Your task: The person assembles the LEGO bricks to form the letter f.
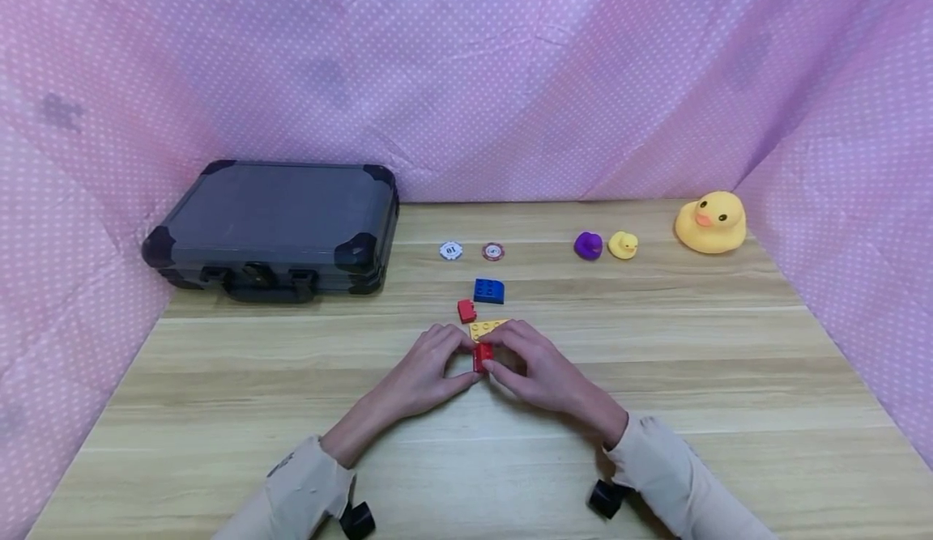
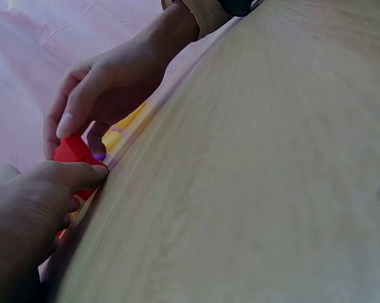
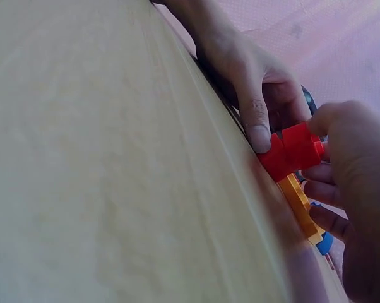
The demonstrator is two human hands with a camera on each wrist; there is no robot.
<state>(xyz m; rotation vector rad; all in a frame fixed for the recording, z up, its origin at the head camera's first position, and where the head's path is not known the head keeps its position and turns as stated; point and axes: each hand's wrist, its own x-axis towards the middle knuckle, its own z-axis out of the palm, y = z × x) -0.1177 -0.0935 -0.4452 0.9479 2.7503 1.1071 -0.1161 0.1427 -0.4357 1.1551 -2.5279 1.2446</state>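
Observation:
In the head view my left hand [image 1: 430, 370] and right hand [image 1: 539, 366] meet over red toy building bricks [image 1: 483, 355] at the middle of the table. The right wrist view shows a lower red brick [image 3: 274, 161] at my left thumb and an upper red brick [image 3: 298, 144], set on it at an angle, pinched by my right hand. My left hand grips the lower one from its side, low at the tabletop. Just beyond lies a yellow brick [image 1: 487, 329], partly hidden by the right fingers. Another red brick [image 1: 466, 311] and a blue brick [image 1: 489, 291] lie farther back.
A dark grey case [image 1: 277, 208] stands at the back left. Behind the bricks lie a white chip [image 1: 450, 251] and a red-rimmed chip [image 1: 493, 252]. A purple duck [image 1: 588, 246], a small yellow duck [image 1: 623, 245] and a large yellow duck [image 1: 711, 223] stand back right.

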